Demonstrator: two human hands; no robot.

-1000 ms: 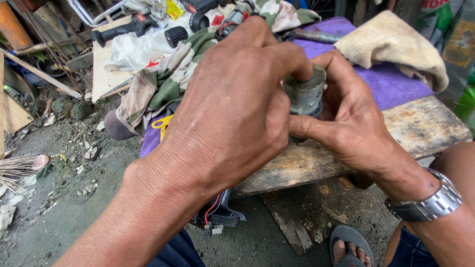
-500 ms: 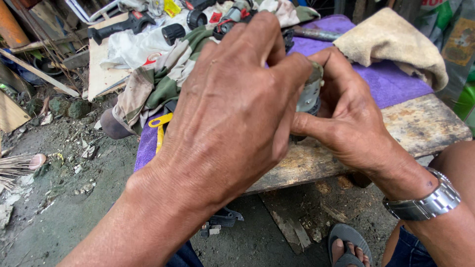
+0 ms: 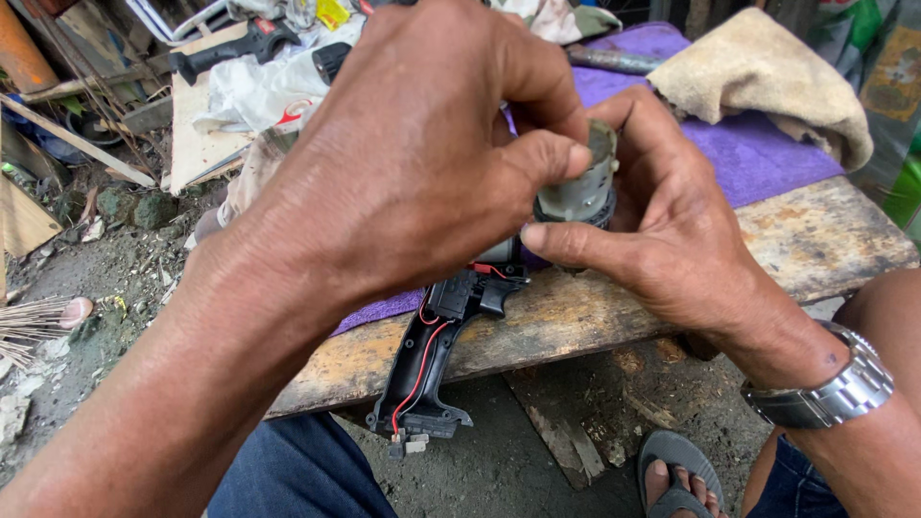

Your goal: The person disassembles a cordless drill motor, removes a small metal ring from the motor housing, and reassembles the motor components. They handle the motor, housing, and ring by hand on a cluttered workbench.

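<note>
While a beige cloth (image 3: 767,82) and a purple mat (image 3: 758,153) lay on the wooden table (image 3: 825,240), the left hand (image 3: 403,163) blocked much of the view. Both hands' fingers were closed on a grey cylindrical motor (image 3: 583,187), the right hand (image 3: 672,230) from beside it. Below it hung a black tool housing (image 3: 432,364) with red wires, over the table's edge.

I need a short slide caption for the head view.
Both hands, left and right, grip a small motor above an open black tool housing.
</note>
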